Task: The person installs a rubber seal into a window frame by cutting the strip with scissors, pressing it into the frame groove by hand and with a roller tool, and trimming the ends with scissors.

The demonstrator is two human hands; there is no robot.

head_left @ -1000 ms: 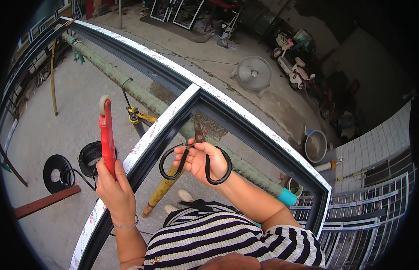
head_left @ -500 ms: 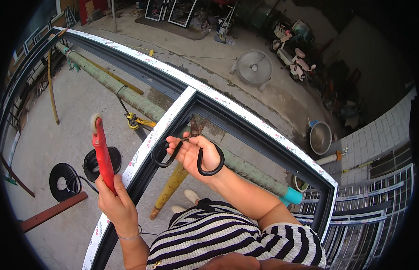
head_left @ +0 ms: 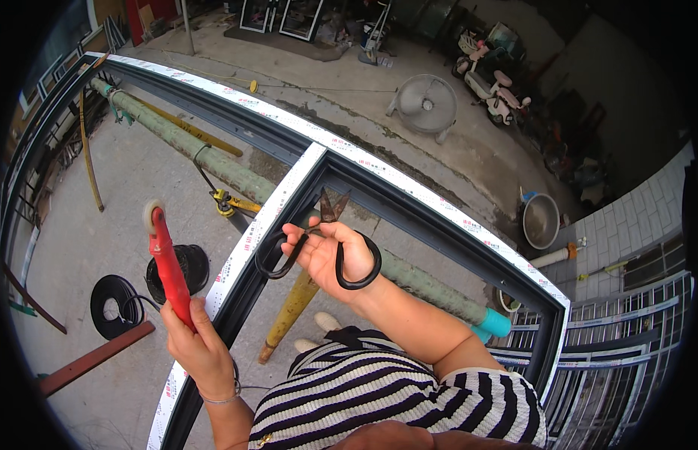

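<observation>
My left hand (head_left: 193,341) is closed round the handle of a red roller tool (head_left: 167,266) that points up, with a pale wheel at its top. In my right hand (head_left: 326,259), palm up, lies a pair of scissors (head_left: 333,204) with big black loop handles and dark, worn blades. The blades stand apart in a V, and one loop hangs round the base of my thumb. Both hands are over a large window frame (head_left: 285,187) of black profile with white printed film. My right hand is above its smaller opening, my left hand beside the crossbar.
Green poles (head_left: 221,166) on yellow legs (head_left: 285,322) run beneath the frame. On the floor lie a coil of black strip (head_left: 113,306), a black bucket (head_left: 190,274) and a brown bar (head_left: 101,356). A fan (head_left: 426,105), a scooter (head_left: 488,82) and a metal basin (head_left: 539,221) stand beyond.
The scissor blades have spread from nearly together into a V. My left hand and the roller tool have tilted slightly left at the top. The whole view has shifted a little.
</observation>
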